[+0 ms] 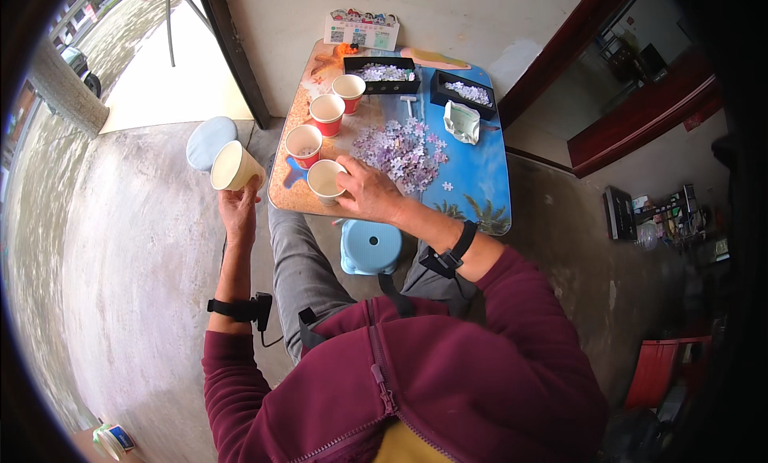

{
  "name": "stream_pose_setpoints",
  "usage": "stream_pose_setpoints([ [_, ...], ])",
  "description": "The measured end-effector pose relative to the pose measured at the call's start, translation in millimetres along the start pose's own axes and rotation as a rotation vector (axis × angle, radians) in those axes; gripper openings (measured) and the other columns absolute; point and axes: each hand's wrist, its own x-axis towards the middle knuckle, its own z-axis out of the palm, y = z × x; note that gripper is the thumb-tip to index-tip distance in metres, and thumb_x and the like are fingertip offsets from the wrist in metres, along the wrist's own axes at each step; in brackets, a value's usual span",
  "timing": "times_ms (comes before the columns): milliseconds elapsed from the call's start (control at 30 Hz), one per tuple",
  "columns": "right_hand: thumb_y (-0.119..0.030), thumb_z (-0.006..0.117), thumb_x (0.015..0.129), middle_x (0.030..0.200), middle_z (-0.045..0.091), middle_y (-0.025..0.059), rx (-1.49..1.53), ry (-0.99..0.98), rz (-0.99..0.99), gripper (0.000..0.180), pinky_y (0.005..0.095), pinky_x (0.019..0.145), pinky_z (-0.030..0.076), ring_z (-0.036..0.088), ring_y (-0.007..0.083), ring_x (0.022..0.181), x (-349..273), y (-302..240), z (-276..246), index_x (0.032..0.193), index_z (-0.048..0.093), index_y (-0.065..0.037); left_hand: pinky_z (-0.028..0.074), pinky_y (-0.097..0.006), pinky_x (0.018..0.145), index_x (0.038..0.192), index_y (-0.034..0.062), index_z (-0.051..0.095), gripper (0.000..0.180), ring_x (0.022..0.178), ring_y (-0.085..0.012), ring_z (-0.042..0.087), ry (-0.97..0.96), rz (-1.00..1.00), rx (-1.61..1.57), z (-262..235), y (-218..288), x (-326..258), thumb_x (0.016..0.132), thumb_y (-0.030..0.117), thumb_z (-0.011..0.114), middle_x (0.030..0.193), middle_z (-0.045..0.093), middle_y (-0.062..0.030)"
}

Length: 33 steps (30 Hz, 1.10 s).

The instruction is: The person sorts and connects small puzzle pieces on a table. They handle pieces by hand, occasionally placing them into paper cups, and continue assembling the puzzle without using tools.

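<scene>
The counter (494, 171) is standing before the seated person, and a loose heap of jigsaw pieces (404, 155) is spreading across its middle, with a left black tray (384, 87) and a right black tray (438, 95) holding more pieces behind it. Paper cups are running down the counter's left part: a far cup (352, 107), a second cup (329, 129), a third cup (308, 161) and, by the front edge, a near cup (322, 180). The left grip (238, 207) is wrapping round the lower part of a raised cup (230, 165), which is tilting in the air left of the counter. The right grip (370, 189) is curling over the near cup's right rim; whether it is pinching the wall or only touching it, I cannot tell. Good handling here would be pressing lightly, since thin paper walls are probably denting easily, while steadying the near cup away from the third cup just beside it and keeping the right wrist clear of the heap. The right fingertips are partly hiding, the bottoms of the far and second cups are hardly showing, and the raised cup is seemingly holding nothing. Smallest, a single piece (448, 186) is lying apart, right of the heap.
</scene>
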Motion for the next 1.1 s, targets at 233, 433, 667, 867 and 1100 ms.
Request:
stream_pose_setpoints([
  [233,-0.021,0.073,0.076,0.131,0.046,0.0143,0.02,0.059,-0.034,0.057,0.0391,0.082,0.052,0.06,0.0303,0.098,11.2,48.9,-38.4,0.126,0.048,-0.006,0.05,-0.023,0.074,0.122,0.0012,0.044,0.044,0.093,-0.0118,0.061,0.078,0.065,-0.101,56.8,-46.4,50.7,0.088,0.016,0.068,0.106,0.063,-0.0067],
  [433,-0.016,0.068,0.08,0.119,0.052,0.0141,-0.308,0.114,0.37,0.045,0.0433,0.08,0.052,0.06,0.035,0.098,77.4,189.1,-57.3,0.121,0.051,-0.01,0.049,-0.026,0.083,0.123,-0.0004,0.045,0.042,0.097,-0.0132,0.06,0.115,0.132,-0.186,69.2,-68.4,51.1,0.088,0.006,0.066,0.112,0.061,-0.0087],
  [667,-0.017,0.065,0.081,0.093,0.061,0.0082,-0.505,-0.034,0.223,0.013,0.0416,0.079,0.051,0.059,0.031,0.093,116.1,265.6,-24.9,0.085,0.061,-0.006,0.05,-0.025,0.079,0.116,-0.001,0.052,0.035,0.091,-0.0122,0.061,0.156,0.112,-0.075,66.9,-66.7,48.5,0.087,0.008,0.068,0.106,0.063,-0.0079],
  [867,-0.019,0.066,0.081,0.094,0.064,0.0107,-0.583,-0.094,0.297,0.015,0.0421,0.08,0.051,0.06,0.0297,0.095,141.0,295.1,-37.4,0.087,0.066,-0.005,0.052,-0.023,0.069,0.115,-0.002,0.052,0.033,0.086,-0.0121,0.063,0.122,0.078,-0.066,70.0,-67.8,45.1,0.086,0.005,0.067,0.104,0.063,-0.0085],
  [1100,-0.036,0.067,0.08,0.088,0.066,0.0128,-0.334,0.105,0.412,0.035,0.0415,0.071,0.051,0.064,0.0307,0.084,152.1,227.4,-40.1,0.097,0.065,-0.006,0.052,-0.024,0.071,0.114,-0.0028,0.053,0.029,0.086,-0.0135,0.064,0.145,0.079,-0.074,69.5,-67.1,44.2,0.088,0.004,0.065,0.102,0.064,-0.009],
])
